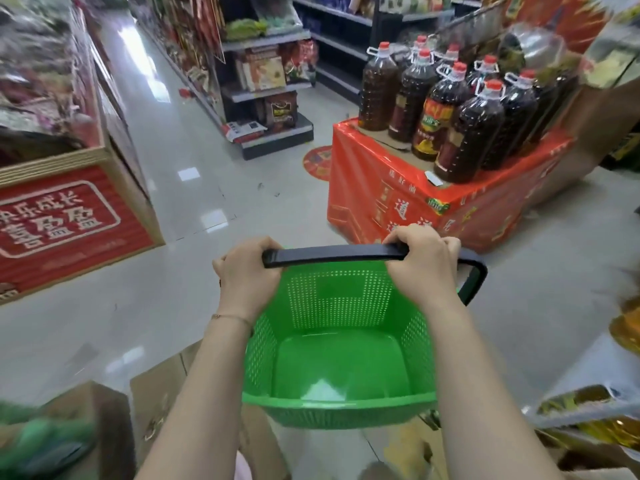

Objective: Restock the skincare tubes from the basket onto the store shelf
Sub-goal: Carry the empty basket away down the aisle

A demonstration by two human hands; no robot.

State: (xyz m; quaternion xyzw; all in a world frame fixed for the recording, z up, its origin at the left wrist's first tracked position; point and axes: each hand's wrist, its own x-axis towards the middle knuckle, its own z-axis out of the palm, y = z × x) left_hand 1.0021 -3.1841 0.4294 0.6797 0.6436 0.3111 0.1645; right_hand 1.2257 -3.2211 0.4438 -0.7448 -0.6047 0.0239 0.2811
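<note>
Closest to the camera, two bare forearms reach forward above brown cardboard boxes (pixel 104 420) on the pale tiled floor (pixel 180 161). Between the forearms hangs the green basket (pixel 339 405), its perforated walls and smooth bottom showing in full. Just past its near rim, the left hand (pixel 247 271), with a thin bracelet (pixel 232 317) at the wrist, curls its fingers round one end of the black handle (pixel 332 254), and the right hand (pixel 424 263) wraps the same bar close to its far bend; both are closed fists, knuckles up. At the right edge a grey shelf (pixel 585 407) with yellowish goods is blurred. Farther off on the left stands a red-fronted display bin (pixel 69 220) with white characters. On the right a red-wrapped stand (pixel 388 199) carries large dark oil bottles (pixel 474 133) with red caps, packed close together. Down the aisle beyond them, a grey shelf unit (pixel 270 91) holds boxed and bagged goods too small to make out.
</note>
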